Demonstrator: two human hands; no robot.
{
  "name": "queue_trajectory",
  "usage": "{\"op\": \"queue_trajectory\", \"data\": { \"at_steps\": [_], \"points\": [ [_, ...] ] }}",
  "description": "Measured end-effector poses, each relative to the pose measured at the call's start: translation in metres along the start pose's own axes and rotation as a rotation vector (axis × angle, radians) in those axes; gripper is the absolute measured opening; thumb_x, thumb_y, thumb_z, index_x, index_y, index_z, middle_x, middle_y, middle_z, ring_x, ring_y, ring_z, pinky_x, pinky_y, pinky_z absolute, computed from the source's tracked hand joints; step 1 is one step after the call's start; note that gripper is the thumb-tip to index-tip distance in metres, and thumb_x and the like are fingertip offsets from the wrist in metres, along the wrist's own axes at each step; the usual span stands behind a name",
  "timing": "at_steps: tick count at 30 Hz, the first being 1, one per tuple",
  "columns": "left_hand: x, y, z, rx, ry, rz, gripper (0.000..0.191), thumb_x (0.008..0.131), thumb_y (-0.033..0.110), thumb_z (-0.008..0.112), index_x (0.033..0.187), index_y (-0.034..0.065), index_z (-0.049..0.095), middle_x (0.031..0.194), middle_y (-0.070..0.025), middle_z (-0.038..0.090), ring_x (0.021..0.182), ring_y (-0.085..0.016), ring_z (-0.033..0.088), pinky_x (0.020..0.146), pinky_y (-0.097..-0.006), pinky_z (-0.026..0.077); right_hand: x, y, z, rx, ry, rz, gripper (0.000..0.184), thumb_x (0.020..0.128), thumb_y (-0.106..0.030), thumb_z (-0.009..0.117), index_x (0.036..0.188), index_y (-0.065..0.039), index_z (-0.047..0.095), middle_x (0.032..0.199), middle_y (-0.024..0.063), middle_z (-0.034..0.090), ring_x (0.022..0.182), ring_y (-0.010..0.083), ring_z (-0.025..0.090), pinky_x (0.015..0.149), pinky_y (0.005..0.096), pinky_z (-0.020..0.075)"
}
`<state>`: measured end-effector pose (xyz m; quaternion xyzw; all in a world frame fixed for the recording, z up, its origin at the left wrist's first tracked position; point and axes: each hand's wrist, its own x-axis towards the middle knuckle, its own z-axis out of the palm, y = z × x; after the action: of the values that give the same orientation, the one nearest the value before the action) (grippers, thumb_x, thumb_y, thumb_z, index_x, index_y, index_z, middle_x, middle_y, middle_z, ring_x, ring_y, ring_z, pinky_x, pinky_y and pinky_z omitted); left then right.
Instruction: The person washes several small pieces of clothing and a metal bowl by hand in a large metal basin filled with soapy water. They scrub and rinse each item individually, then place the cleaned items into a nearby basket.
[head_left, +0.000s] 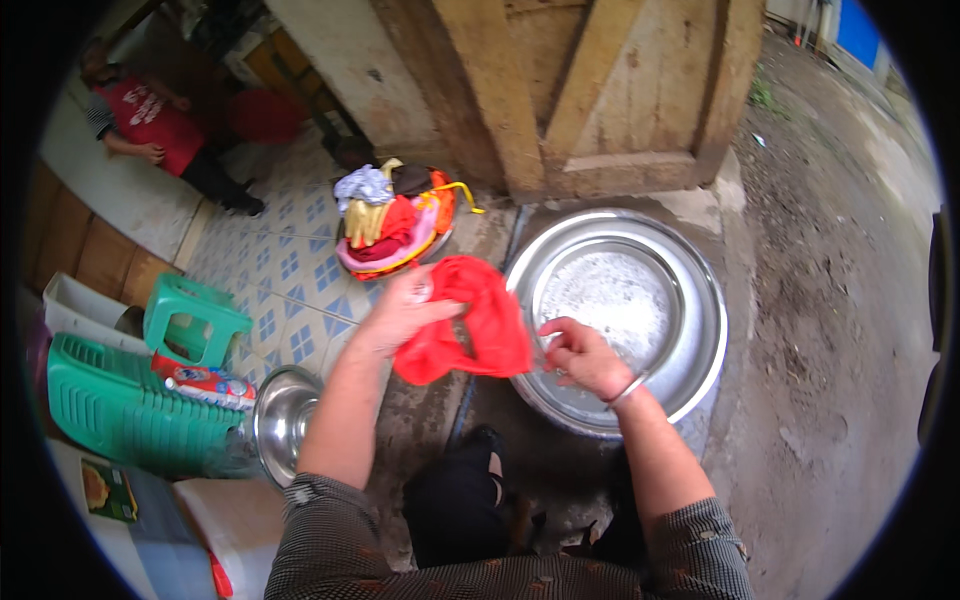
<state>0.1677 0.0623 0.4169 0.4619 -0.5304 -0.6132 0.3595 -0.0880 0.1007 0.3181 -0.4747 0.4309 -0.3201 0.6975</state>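
My left hand (405, 311) grips a bunched red cloth (487, 322) by its left part, between the basins. Beside the cloth's right edge is my right hand (589, 358), fingers loosely curled and apart, over the near rim area of a large metal basin (701, 307). Water with suds (607, 289) lies in that basin. Up and to the left, a smaller basin is heaped with laundry: a pink cloth (426, 231), a pair of yellowish gloves (365, 223), a pale patterned cloth (364, 187) and red fabric (399, 217).
A wooden door (622, 97) stands behind the large basin. On the left are stacked green plastic stools (135, 405), a single green stool (196, 319), a red detergent bag (206, 382) and an empty-looking metal bowl (281, 427). A person in a red apron (146, 120) stands farther back on the tiled floor.
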Motion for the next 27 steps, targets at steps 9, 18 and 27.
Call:
{"op": "queue_trajectory", "data": {
  "at_steps": [9,18,27],
  "points": [
    [-0.037,0.079,-0.079,0.798,0.441,0.030,0.049,0.066,0.007,0.073,0.112,-0.0013,0.056,0.095,-0.0080,0.064,0.084,-0.014,0.060,0.078,-0.0283,0.048,0.002,0.017,0.015,-0.667,-0.110,-0.114,0.029,0.079,-0.017,0.056,0.106,-0.006,0.058,0.080,0.0162,0.065,0.081,0.0343,0.062,0.075,0.0417,0.0480],
    [-0.060,0.124,-0.115,1.112,0.575,-0.034,0.033,0.074,0.027,0.070,0.093,0.0009,0.061,0.084,-0.0123,0.064,0.077,-0.021,0.060,0.071,-0.0329,0.047,0.007,0.004,0.014,-0.762,-0.120,-0.047,0.029,0.079,-0.018,0.057,0.105,-0.006,0.059,0.080,0.0165,0.066,0.079,0.0334,0.063,0.075,0.0398,0.0488],
    [-0.083,0.132,-0.122,0.993,0.440,-0.214,0.029,0.079,0.026,0.068,0.095,0.0011,0.064,0.083,-0.0071,0.065,0.077,-0.015,0.059,0.072,-0.0305,0.047,0.012,0.013,0.020,-0.758,-0.145,-0.089,0.029,0.078,-0.017,0.060,0.104,-0.005,0.060,0.082,0.0158,0.066,0.082,0.0313,0.064,0.075,0.0378,0.0495]
  ]
}}
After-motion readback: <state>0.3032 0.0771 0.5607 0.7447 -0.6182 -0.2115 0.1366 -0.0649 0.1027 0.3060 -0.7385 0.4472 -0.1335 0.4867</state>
